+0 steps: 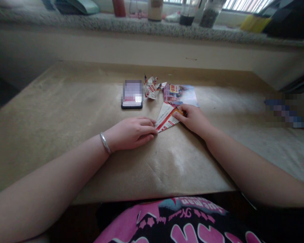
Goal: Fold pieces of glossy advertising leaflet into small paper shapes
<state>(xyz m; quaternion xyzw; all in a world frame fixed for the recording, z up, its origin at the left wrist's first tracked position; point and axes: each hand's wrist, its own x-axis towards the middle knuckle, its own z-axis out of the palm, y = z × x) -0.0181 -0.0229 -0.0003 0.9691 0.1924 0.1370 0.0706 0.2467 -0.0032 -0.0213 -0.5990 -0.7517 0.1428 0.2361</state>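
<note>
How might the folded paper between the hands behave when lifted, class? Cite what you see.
The folded paper is probably light, since it looks thin and flat. Its layered look may make it fairly stiff. It might loosen if released, as the left hand and right hand touch opposite ends.

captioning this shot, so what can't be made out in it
In the head view:
- phone: screen blurred by pixelation
- folded paper: fine print too small; part of its far end hidden by the right hand
- leaflet: part of its near edge hidden by that hand
- jars: tops cut off by the upper edge
</note>
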